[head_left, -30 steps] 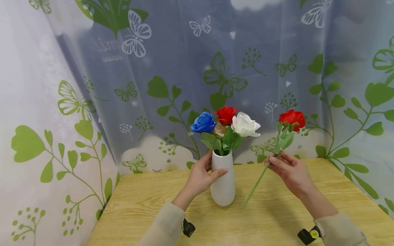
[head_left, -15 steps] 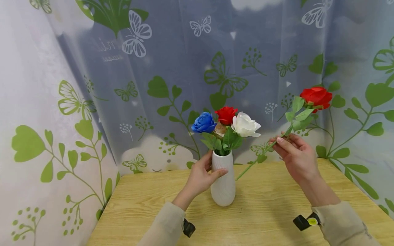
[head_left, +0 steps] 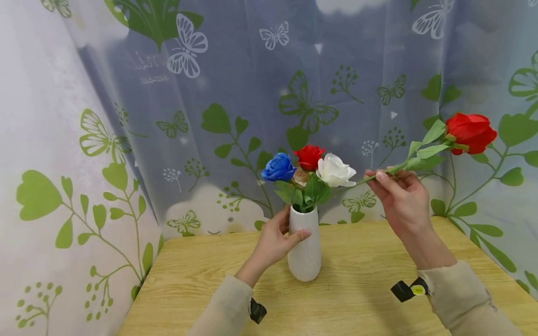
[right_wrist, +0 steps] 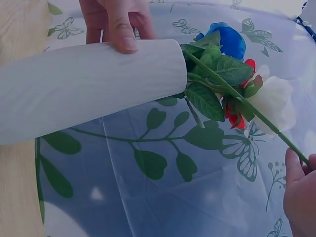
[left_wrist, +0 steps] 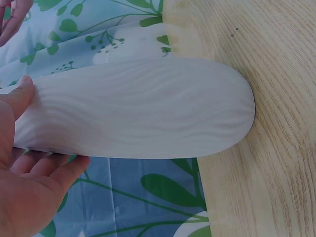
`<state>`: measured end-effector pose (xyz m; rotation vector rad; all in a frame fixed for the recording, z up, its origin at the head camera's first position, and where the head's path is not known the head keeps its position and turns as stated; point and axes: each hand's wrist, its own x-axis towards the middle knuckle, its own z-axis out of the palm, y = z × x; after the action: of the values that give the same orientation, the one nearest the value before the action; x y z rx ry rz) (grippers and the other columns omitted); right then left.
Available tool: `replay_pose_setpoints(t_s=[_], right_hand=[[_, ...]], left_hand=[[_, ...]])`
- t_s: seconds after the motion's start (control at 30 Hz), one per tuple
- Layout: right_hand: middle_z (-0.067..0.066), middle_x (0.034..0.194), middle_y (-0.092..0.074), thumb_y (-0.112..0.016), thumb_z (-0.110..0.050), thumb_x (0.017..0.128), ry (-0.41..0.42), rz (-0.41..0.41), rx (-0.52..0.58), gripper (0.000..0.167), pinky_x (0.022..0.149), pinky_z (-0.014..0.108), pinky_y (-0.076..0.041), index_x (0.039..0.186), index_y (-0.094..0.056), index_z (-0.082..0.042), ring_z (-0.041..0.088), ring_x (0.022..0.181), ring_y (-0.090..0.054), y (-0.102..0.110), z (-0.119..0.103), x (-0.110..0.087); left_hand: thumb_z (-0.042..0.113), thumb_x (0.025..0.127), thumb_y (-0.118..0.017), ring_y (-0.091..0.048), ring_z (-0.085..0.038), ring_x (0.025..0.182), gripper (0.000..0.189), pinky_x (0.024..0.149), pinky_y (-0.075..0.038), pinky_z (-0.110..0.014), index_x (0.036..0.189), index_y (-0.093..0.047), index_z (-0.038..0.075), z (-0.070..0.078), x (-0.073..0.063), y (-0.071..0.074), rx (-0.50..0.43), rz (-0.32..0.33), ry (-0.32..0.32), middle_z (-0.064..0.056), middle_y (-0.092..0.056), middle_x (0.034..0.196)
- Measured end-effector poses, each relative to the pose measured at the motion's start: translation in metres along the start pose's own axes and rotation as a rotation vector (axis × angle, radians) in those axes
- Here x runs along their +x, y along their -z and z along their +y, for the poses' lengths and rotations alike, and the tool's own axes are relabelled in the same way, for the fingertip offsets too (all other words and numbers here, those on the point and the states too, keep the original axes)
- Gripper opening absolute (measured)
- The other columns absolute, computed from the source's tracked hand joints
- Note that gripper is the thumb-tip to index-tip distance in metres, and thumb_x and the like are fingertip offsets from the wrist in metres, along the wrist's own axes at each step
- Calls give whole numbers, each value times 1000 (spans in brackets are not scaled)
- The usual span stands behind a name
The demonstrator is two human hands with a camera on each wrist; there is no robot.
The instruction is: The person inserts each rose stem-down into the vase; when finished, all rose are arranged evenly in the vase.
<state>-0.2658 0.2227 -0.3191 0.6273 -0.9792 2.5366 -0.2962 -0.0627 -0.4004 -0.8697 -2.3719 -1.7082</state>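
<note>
A white, wavy-textured vase (head_left: pixel 304 256) stands upright on the table. My left hand (head_left: pixel 271 242) grips its upper part, thumb across the front and fingers round the far side. In the vase are a blue rose (head_left: pixel 278 167), a red rose (head_left: pixel 308 157), a white rose (head_left: pixel 335 170) and a beige rose (head_left: pixel 300 177), partly hidden. To the right, my right hand (head_left: pixel 405 205) pinches the green stem of another red rose (head_left: pixel 470 133), held above the table with its bloom up and right. In the right wrist view, its stem (right_wrist: pixel 269 121) crosses in front of the vase's flowers.
The wooden table (head_left: pixel 197 275) ends at a hanging curtain (head_left: pixel 235 93) printed with leaves and butterflies, which also covers both sides. A black wrist strap with a small device (head_left: pixel 403 290) sits at the right cuff, another device (head_left: pixel 257 311) at the left.
The right hand has risen and tilted the red rose, so its bloom swung up and right and its stem end rose from near the tabletop to flower height. The left hand and vase stayed put.
</note>
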Motion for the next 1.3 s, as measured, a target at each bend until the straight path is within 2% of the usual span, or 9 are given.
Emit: replay_pose_setpoints(t_s=[0.2, 0.47, 0.6, 0.83, 0.97, 1.07, 1.3], right_hand=[[11, 95, -77, -59, 20, 97, 41, -17, -140, 21, 92, 38, -64, 100, -67, 1, 26, 93, -80, -10, 4, 0], [2, 102, -76, -69, 9, 97, 79, -100, -532, 17, 90, 32, -64, 109, -64, -3, 15, 96, -78, -30, 18, -6], [0, 100, -77, -72, 5, 97, 84, -129, -624, 13, 89, 32, -65, 104, -63, -2, 15, 95, -79, -39, 25, -9], [-2, 93, -76, -72, 2, 98, 93, -105, -708, 15, 86, 34, -65, 94, -57, 0, 13, 90, -78, -47, 33, -10], [-1, 100, -79, -71, 2, 98, 117, -168, -724, 12, 86, 29, -65, 102, -60, 5, 14, 94, -78, -47, 33, -11], [-1, 103, -80, -69, 3, 99, 141, -210, -743, 16, 87, 28, -64, 111, -60, 9, 13, 96, -78, -47, 34, -10], [-1, 103, -79, -70, 1, 99, 139, -219, -822, 24, 86, 27, -64, 121, -63, 7, 12, 96, -77, -50, 40, -12]], left_hand=[[25, 96, -82, -65, -23, 133, 84, 107, -57, -41, 166, -35, 18, -1, 0, 0, 9, 5, -9, -8, -59, 154], [25, 95, -82, -66, -21, 131, 83, 106, -58, -39, 165, -38, 19, -2, 1, 0, 17, 7, -19, -8, -61, 152], [26, 95, -82, -67, -21, 130, 81, 105, -59, -39, 164, -39, 22, -4, 2, -1, 14, 6, -22, -7, -61, 152], [26, 95, -83, -68, -20, 129, 80, 104, -59, -38, 163, -41, 23, -5, 2, 0, 18, 11, -35, -6, -63, 150], [26, 95, -82, -67, -21, 130, 81, 104, -59, -39, 164, -39, 23, -4, 3, 0, 22, 11, -33, -6, -62, 151], [27, 95, -82, -67, -21, 131, 81, 104, -59, -39, 164, -39, 23, -4, 2, 0, 20, 13, -32, -6, -61, 152], [27, 96, -81, -67, -23, 130, 78, 104, -59, -40, 163, -40, 23, -4, 1, -1, 10, 14, -39, -6, -62, 151]])
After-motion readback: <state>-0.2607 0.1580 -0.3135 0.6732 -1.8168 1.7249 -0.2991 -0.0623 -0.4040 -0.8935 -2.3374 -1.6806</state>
